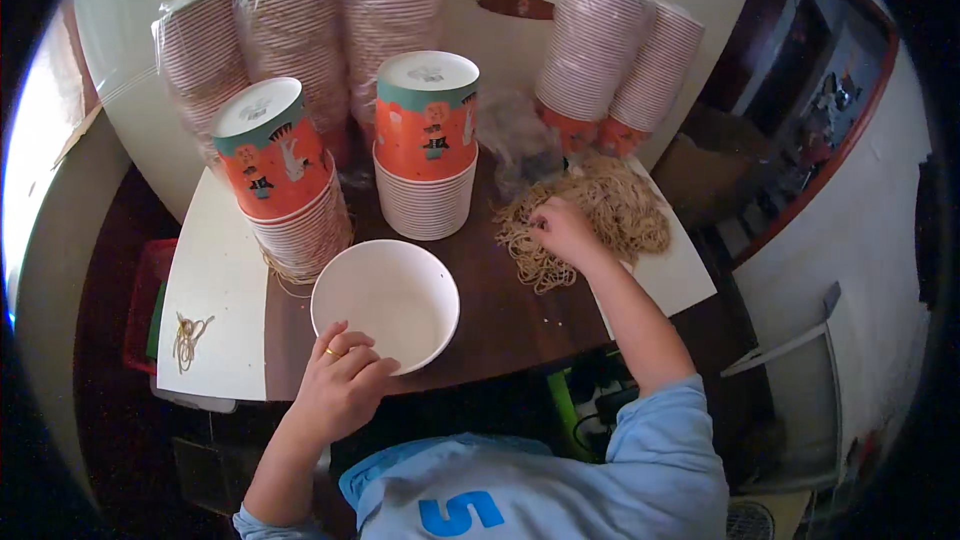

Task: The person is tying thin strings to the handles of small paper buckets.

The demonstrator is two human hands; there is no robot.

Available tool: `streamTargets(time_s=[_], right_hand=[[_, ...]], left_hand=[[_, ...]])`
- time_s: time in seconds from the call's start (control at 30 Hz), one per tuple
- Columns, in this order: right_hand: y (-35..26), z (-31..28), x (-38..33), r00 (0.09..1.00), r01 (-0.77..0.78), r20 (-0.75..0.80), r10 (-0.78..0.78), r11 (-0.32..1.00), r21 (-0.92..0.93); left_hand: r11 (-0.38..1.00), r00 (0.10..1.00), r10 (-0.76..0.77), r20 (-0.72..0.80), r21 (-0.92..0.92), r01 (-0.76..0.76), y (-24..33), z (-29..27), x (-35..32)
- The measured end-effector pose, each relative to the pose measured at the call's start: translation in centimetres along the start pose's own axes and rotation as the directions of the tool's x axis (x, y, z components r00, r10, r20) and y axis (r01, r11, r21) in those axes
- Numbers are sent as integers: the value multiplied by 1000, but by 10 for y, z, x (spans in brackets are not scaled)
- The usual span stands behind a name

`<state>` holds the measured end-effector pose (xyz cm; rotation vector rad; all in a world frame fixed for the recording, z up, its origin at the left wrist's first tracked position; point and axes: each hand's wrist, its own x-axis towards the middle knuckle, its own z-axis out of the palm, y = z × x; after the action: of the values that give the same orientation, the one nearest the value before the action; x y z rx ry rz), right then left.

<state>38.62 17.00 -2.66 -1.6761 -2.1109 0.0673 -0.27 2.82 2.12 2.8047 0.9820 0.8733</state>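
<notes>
A large white paper tub [385, 290] stands near the table's front edge, its open mouth tilted toward me. My left hand [345, 375] grips the near rim, with a ring on one finger. At the right, a tangled heap of thin tan cords [625, 205] lies on the table. My right hand [565, 232] is at the heap's near left side, fingertips pinched together among the strands. Exactly which strand is between them is hidden. Behind the tub stand two upside-down stacks of orange printed paper tubs, a left stack [280, 165] and a middle stack [428, 140].
Tall plastic-wrapped tub stacks line the wall, including a back left stack [395, 30] and a back right stack [595, 45]. A crumpled clear bag [520, 145] lies beside the cord heap. A few loose cords [188, 340] rest on the table's white left part. A red crate [148, 290] sits beyond that edge.
</notes>
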Motion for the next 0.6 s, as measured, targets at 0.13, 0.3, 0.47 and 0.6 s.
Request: streamTargets(time_s=[0.13,0.3,0.47,0.6], right_hand=[[1,22,7,990,135,79,-118,956,-262],[4,13,15,993,119,10,-119,982,-145],[-21,-47,24,975,154,-192,-113,964,217],[-29,-62,26,994,70,-92,-53,979,190]], left_hand=[[1000,1000,3,9,-17,-2,-1,2,-4],[993,985,-82,-153,-92,69,4,-4,-9],[975,968,-147,-203,-195,107,2,-16,-13],[963,957,-171,-236,-245,111,2,-14,-7]])
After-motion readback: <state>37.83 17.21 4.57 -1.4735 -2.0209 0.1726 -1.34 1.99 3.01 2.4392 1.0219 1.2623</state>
